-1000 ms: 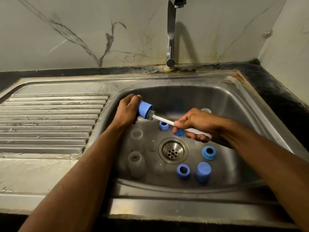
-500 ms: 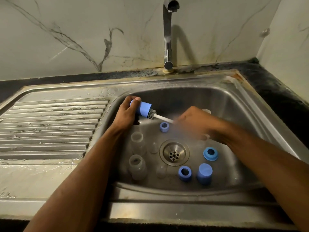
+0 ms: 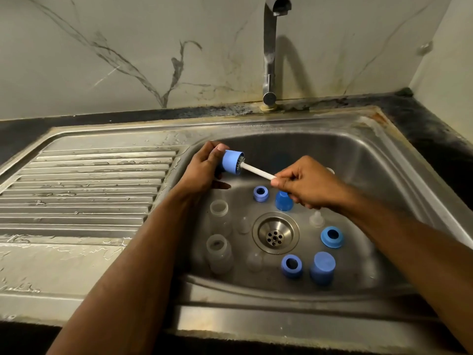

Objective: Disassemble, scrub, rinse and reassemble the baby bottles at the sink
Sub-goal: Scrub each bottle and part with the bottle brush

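A blue bottle cap [image 3: 231,162], gripped by the left hand [image 3: 204,170] at frame centre, has a white-handled brush [image 3: 257,170] inside, pinched by the right hand [image 3: 307,185]. Below, the sink basin [image 3: 371,160] holds blue rings [image 3: 261,193], caps, clear bottles [image 3: 219,252] and teats around the drain [image 3: 275,233].

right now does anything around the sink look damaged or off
Yes: the sink's rim shows an orange rust patch at its back right corner, and brown staining rings the tap base. The loose bottle parts look intact.

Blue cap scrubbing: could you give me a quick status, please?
Left hand grips blue cap. Right hand holds brush, bristles inside cap. Nothing in the way.
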